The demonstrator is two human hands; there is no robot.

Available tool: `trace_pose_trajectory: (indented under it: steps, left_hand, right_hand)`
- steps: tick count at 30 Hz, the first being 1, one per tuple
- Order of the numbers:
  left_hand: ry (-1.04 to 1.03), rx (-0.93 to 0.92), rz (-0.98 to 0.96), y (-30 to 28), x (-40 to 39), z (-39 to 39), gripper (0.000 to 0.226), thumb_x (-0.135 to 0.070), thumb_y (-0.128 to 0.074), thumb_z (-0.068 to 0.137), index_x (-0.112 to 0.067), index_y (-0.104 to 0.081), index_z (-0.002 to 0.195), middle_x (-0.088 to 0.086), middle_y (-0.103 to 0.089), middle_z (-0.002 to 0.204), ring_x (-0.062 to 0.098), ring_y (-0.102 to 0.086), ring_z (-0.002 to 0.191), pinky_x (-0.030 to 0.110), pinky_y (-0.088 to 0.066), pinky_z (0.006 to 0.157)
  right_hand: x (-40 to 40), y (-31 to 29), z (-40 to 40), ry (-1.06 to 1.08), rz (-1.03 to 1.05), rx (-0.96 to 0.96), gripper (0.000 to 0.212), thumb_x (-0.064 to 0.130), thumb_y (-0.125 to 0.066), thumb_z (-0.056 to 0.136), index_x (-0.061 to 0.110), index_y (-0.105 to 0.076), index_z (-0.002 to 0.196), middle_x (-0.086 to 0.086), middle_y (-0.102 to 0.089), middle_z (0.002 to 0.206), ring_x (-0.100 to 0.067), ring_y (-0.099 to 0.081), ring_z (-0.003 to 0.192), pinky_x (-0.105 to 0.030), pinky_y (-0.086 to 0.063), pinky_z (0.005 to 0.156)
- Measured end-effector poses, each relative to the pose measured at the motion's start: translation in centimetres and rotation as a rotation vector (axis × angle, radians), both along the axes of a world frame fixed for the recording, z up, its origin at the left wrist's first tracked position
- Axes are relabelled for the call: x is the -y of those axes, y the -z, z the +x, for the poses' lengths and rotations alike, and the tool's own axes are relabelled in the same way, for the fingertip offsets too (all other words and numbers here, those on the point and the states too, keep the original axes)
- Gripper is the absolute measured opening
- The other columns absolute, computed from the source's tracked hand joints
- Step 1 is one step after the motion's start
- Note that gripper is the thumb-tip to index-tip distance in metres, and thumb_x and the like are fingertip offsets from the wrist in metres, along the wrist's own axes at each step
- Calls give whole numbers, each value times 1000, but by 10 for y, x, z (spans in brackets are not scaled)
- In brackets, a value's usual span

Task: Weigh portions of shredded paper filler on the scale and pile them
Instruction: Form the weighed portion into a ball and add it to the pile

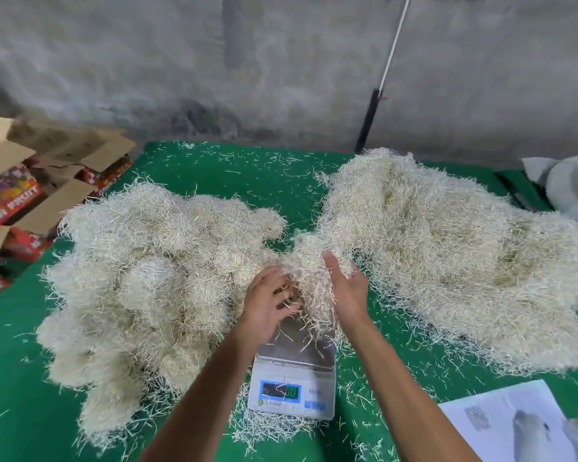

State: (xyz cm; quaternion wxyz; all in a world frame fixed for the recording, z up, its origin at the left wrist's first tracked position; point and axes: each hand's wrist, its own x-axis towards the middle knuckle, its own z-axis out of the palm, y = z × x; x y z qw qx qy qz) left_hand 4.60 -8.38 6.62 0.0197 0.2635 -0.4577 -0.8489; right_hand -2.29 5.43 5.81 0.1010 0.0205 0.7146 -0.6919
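Both hands hold one wad [309,271] of shredded paper just above the scale [294,368]. Left hand [269,300] has fingers curled into the wad's left side; right hand [346,285] cups it from the right, thumb up. So both are grasping the wad, neither released.

Step in hand looks like either setting the wad on the pan or lifting it off; can't tell which. To do it well: keep the wad compact & centred on the pan, w/ no strands trailing onto the heaps or cloth, else the reading is prob. off. Strands hang over the display [281,391], so brush them away before reading; digits are too blurred to make out.

Left heap [147,278] touches the scale's left edge, lumpy, prob. the weighed portions. Right heap [447,255] is looser and just beside the scale. Both crowd it.

Around: green cloth [234,171] strewn w/ scraps, cartons [30,195] far left, printed sheet [514,428] near right, a pole [377,95] against the wall.
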Motion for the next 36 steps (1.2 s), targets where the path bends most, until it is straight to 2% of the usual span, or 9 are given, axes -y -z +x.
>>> trace_pose_trajectory:
  steps: [3, 5, 8, 11, 13, 17, 22, 28, 36]
  left_hand:
    - [142, -18, 248, 21, 8, 1, 60, -62, -57, 93, -29, -46, 141, 15, -51, 141, 43, -54, 123, 73, -43, 96]
    - [220, 37, 281, 26, 1, -6, 72, -72, -55, 89, -29, -46, 146, 15, -51, 147, 38, -52, 131, 68, -39, 106]
    - [78, 141, 154, 28, -8, -10, 44, -46, -53, 101, -18, -59, 134, 14, -63, 134, 30, -61, 124, 52, -44, 110]
    - [-65, 231, -191, 39, -5, -9, 16, -11, -63, 96, -13, -56, 110, 3, -67, 104, 17, -65, 94, 26, -54, 80]
    - [-53, 262, 3, 45, -9, -7, 7, -18, -59, 98, -19, -53, 101, -6, -59, 95, 13, -60, 84, 18, -49, 71]
    - [187, 302, -368, 61, -7, 2, 29, -29, -50, 104, -12, -53, 127, 5, -57, 120, 14, -60, 103, 30, -56, 92]
    - [-141, 344, -714, 93, 14, 21, 22, -14, -64, 94, -9, -63, 116, -6, -61, 75, 7, -51, 58, 9, -37, 40]
    - [-102, 315, -815, 108, 19, 46, 28, -14, -53, 100, -12, -62, 127, -17, -59, 92, -5, -49, 67, 3, -38, 44]
    - [-140, 236, -751, 118, 16, 69, 34, -23, -54, 101, 8, -61, 111, 15, -58, 74, 16, -53, 69, 56, -59, 82]
  right_hand:
    - [-4, 5, 3, -117, 175, -127, 98, 82, -55, 87, 23, -30, 161, -16, -51, 152, 5, -66, 109, -33, -40, 109]
    - [-1, 13, 15, -340, 345, -179, 91, 91, -39, 86, 36, -33, 158, 2, -35, 164, -9, -48, 139, -47, -32, 119]
    - [-1, 21, 22, -391, 315, -291, 68, 84, -31, 95, 49, -32, 153, 18, -35, 161, 2, -37, 142, -40, -36, 118]
    - [-12, 28, 19, -367, 381, -373, 69, 78, -41, 97, 51, -20, 157, 20, -27, 164, -2, -36, 145, -39, -35, 114]
    - [-16, 39, 21, -486, 503, -390, 79, 76, -48, 95, 44, -18, 161, 15, -23, 168, -7, -31, 148, -40, -29, 119]
    - [-20, 52, 24, -377, 546, -350, 76, 59, -58, 97, 25, -33, 160, -8, -68, 131, -2, -67, 94, -28, -55, 91]
    - [-24, 56, 18, -470, 671, -334, 104, 84, -59, 80, 39, -14, 162, 3, -31, 166, -14, -37, 144, -48, -34, 118]
    - [-40, 81, 32, -335, 675, -197, 113, 97, -47, 74, 29, -23, 162, 2, -32, 166, -22, -39, 148, -47, -33, 116]
    - [-38, 99, 59, -226, 555, -191, 99, 82, -53, 85, 20, -31, 158, 2, -45, 155, -11, -47, 135, -35, -41, 111]
